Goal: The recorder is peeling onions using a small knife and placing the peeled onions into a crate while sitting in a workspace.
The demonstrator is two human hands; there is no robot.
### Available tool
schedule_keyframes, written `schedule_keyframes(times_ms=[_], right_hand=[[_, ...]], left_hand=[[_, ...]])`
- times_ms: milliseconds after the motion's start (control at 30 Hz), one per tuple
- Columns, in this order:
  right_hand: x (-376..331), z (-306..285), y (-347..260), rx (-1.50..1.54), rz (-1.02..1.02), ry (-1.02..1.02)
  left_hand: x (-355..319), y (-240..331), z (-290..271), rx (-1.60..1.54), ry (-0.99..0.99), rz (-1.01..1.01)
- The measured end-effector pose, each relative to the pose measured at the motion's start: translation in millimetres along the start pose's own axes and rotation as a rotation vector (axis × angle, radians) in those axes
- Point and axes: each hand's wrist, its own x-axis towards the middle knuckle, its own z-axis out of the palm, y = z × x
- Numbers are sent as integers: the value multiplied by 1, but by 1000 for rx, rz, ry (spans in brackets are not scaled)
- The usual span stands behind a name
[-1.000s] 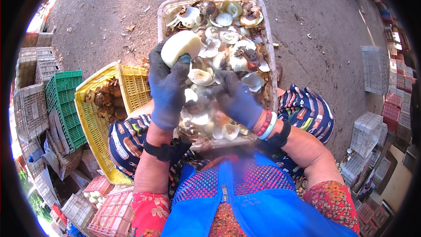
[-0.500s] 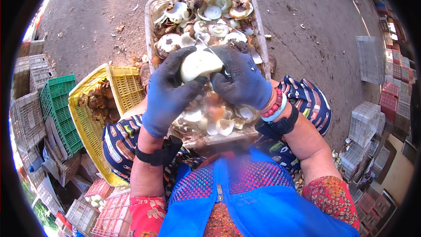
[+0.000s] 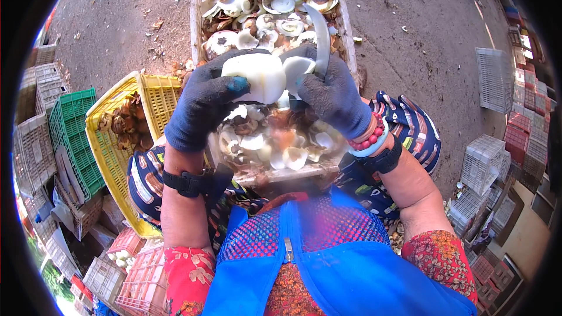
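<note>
My gloved left hand (image 3: 202, 100) is closed round a peeled white onion (image 3: 253, 75). In my gloved right hand (image 3: 338, 100) is a knife, its curved blade (image 3: 321, 38) pointing up and away from me. Between that hand's thumb and fingers is also a pale piece of onion layer (image 3: 296, 71), beside the onion. The knife's handle is hidden in the glove. Both hands are above a shallow white tub (image 3: 348, 20) heaped with onion skins, cut layers and brown peelings (image 3: 295, 157).
At my left leans a yellow basket (image 3: 110, 167) with brown unpeeled onions (image 3: 126, 126) inside. Beyond it are a green crate (image 3: 76, 140) and stacked pale crates. A pink crate (image 3: 143, 281) stands lower left. More crates (image 3: 485, 164) line the right side.
My hands have moved slightly apart, the left one leftward with the onion. A layer piece now shows in my right hand, and the knife blade has swung up to point away from me.
</note>
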Motion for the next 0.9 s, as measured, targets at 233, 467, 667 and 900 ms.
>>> schedule_keyframes(times_ms=[233, 467, 667, 900], right_hand=[[3, -14, -30, 372, 416, -81], [3, 5, -20, 334, 275, -66], [2, 27, -15, -211, -181, 25], [14, 5, 11, -279, 58, 106]], left_hand=[[2, -19, -2, -192, 51, 68], [13, -36, 1, -678, 239, -7], [13, -54, 11, -460, 271, 49], [2, -44, 17, -388, 197, -122]])
